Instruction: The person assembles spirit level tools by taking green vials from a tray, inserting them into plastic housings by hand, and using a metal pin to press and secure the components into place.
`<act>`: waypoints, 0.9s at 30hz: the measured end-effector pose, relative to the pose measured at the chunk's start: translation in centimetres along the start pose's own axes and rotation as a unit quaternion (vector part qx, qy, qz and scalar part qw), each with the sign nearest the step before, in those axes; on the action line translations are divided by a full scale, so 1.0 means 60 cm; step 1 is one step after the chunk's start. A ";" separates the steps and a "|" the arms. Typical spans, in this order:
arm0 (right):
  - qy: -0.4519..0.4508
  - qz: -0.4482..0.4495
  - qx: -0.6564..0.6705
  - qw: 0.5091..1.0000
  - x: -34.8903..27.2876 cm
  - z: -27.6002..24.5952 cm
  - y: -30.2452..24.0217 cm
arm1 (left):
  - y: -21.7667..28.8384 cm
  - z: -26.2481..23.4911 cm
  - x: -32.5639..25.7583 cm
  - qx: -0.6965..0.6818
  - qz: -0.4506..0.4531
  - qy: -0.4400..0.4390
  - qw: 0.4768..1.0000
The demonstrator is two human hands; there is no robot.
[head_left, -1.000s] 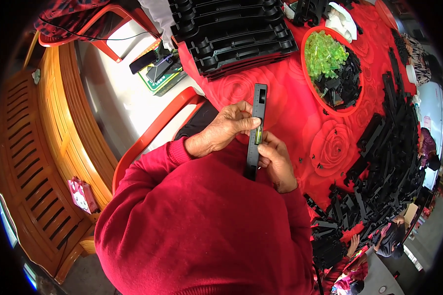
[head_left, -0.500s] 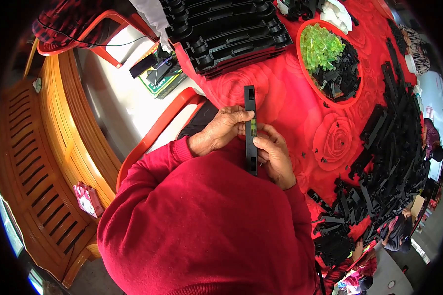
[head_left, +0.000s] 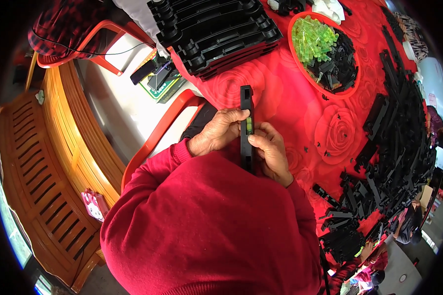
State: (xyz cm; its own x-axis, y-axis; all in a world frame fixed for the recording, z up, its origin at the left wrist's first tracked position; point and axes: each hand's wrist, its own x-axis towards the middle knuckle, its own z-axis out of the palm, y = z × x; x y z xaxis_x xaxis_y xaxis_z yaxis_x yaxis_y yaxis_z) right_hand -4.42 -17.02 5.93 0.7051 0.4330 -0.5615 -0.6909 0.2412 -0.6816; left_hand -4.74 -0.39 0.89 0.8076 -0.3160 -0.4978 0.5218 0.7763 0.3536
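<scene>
Upright in front of my chest is a black spirit level (head_left: 246, 101), a slim bar with a yellow-green vial (head_left: 249, 124) set in its middle. My left hand (head_left: 222, 129) grips it from the left, thumb lying just above the vial. From the right, my right hand (head_left: 270, 148) pinches it, with the thumb just below the vial. Both hands are closed on the bar; some fingertips are hidden behind it. The bar's lower end comes down close to my red sweater.
An orange-rimmed basket (head_left: 294, 49) holds green vials (head_left: 314, 39) and small black parts (head_left: 343, 66). Stacked black trays (head_left: 216, 34) stand at the table's far left. Black bars (head_left: 394, 147) are heaped along the right. A red chair (head_left: 157, 132) and wooden bench (head_left: 44, 172) are on the left.
The spirit level has turned a little, so its vial face shows more. Both hands keep their hold. The whole view has shifted slightly.
</scene>
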 end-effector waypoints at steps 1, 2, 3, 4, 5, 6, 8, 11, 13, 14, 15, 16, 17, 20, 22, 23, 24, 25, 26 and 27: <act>0.001 -0.009 0.000 1.000 0.001 0.002 0.000 | 0.000 -0.001 0.001 0.002 -0.001 -0.001 1.000; 0.002 -0.010 0.001 1.000 0.000 0.005 -0.002 | -0.001 -0.003 0.002 0.001 -0.003 0.000 1.000; 0.004 -0.004 -0.003 1.000 -0.001 0.008 -0.007 | -0.001 -0.004 0.003 0.000 -0.005 0.001 1.000; 0.007 0.003 -0.007 1.000 -0.002 0.010 -0.008 | -0.001 -0.004 0.003 0.002 -0.006 0.000 1.000; 0.008 0.001 -0.006 1.000 0.001 0.008 -0.007 | 0.000 -0.003 0.005 -0.011 -0.015 0.003 1.000; 0.005 0.008 -0.006 1.000 0.005 0.003 -0.004 | 0.000 -0.003 0.005 -0.024 -0.024 0.007 0.999; 0.000 0.016 -0.008 1.000 0.009 -0.005 -0.006 | 0.004 0.010 0.002 -0.023 -0.018 0.014 0.999; -0.032 0.000 -0.052 0.998 0.009 -0.013 -0.017 | 0.012 0.021 0.000 0.013 0.030 0.010 0.999; -0.009 -0.128 -0.179 0.975 0.001 -0.016 -0.024 | 0.017 0.031 -0.002 0.047 0.073 -0.001 0.996; -0.011 -0.129 -0.180 0.975 -0.004 -0.016 -0.032 | 0.017 0.043 -0.003 0.061 0.098 -0.011 0.993; -0.014 -0.136 -0.205 0.969 -0.010 -0.017 -0.045 | 0.018 0.051 -0.002 0.075 0.123 -0.021 0.989; -0.016 -0.143 -0.229 0.963 -0.015 -0.022 -0.055 | 0.017 0.055 0.001 0.075 0.123 -0.023 0.989; -0.054 -0.132 -0.216 0.966 -0.014 -0.033 -0.065 | 0.016 0.058 0.003 0.090 0.137 -0.047 0.985; -0.078 -0.097 -0.246 0.961 -0.027 -0.042 -0.102 | 0.022 0.077 0.001 0.102 0.153 -0.089 0.979; -0.082 -0.073 -0.210 0.971 -0.027 -0.060 -0.106 | 0.023 0.084 0.005 0.124 0.211 -0.151 0.958; -0.089 -0.050 -0.173 0.980 -0.026 -0.067 -0.105 | 0.027 0.088 0.002 0.117 0.198 -0.169 0.958; -0.086 -0.051 -0.172 0.980 -0.024 -0.070 -0.104 | 0.031 0.094 0.000 0.116 0.196 -0.171 0.958; -0.102 -0.064 -0.140 0.983 -0.021 -0.071 -0.102 | 0.035 0.099 -0.003 0.132 0.196 -0.181 0.955; -0.119 -0.078 -0.107 0.984 -0.019 -0.072 -0.101 | 0.038 0.101 -0.005 0.148 0.197 -0.190 0.950; -0.118 -0.078 -0.106 0.984 -0.019 -0.073 -0.102 | 0.041 0.102 -0.006 0.150 0.193 -0.196 0.950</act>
State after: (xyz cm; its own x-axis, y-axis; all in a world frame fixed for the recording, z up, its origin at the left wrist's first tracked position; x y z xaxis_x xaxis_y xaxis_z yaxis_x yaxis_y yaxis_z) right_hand -0.27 -22.79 8.68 0.7261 0.6006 -0.3346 -0.5106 0.1452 -0.8475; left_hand -2.09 -1.68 6.77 0.9643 -0.2636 0.0261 0.1737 0.7037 0.6889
